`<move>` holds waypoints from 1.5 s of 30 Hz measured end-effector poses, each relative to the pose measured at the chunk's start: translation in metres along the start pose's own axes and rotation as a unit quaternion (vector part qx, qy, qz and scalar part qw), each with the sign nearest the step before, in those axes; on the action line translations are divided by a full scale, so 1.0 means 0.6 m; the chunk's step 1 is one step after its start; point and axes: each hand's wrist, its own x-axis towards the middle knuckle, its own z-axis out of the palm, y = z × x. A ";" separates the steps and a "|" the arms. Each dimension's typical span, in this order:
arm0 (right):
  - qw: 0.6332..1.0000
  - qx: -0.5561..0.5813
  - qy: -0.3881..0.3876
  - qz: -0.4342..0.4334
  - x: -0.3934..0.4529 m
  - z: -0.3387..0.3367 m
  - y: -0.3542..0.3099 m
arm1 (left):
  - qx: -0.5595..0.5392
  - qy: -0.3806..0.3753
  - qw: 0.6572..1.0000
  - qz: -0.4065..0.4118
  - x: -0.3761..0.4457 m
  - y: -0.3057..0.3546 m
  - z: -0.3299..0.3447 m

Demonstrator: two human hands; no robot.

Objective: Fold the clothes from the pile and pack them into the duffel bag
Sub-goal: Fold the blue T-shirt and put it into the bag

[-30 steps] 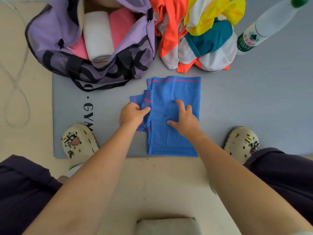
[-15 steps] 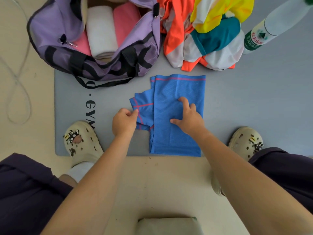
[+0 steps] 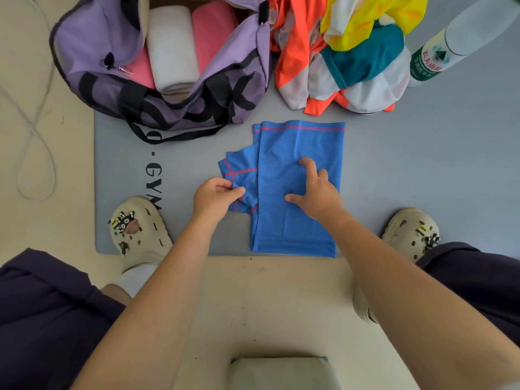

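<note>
A blue shirt with red stripes (image 3: 298, 232) lies half folded on the grey mat (image 3: 422, 164). Its sleeve sticks out to the left. My left hand (image 3: 215, 199) pinches that sleeve at its edge. My right hand (image 3: 316, 192) presses flat on the middle of the shirt with fingers spread. The purple duffel bag (image 3: 157, 88) stands open at the back left, holding a rolled white garment (image 3: 173, 60) and pink ones (image 3: 213, 32). The pile of orange, yellow, teal and white clothes (image 3: 346, 52) lies to the bag's right.
A clear water bottle with a green label (image 3: 450, 43) lies at the back right. My two cream clogs (image 3: 138, 229) (image 3: 410, 232) stand at the mat's near edge. A white cord (image 3: 33, 130) loops on the floor at left. A pale cushion (image 3: 281, 372) sits at the bottom.
My left hand pulled back from on top of the shirt to its left side and now pinches the sleeve, which has spread out to the left. My right hand stayed pressing.
</note>
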 end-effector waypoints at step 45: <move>0.972 -0.192 0.090 -0.101 0.002 0.021 -0.006 | 0.360 -0.007 0.913 0.193 0.092 0.080 -0.018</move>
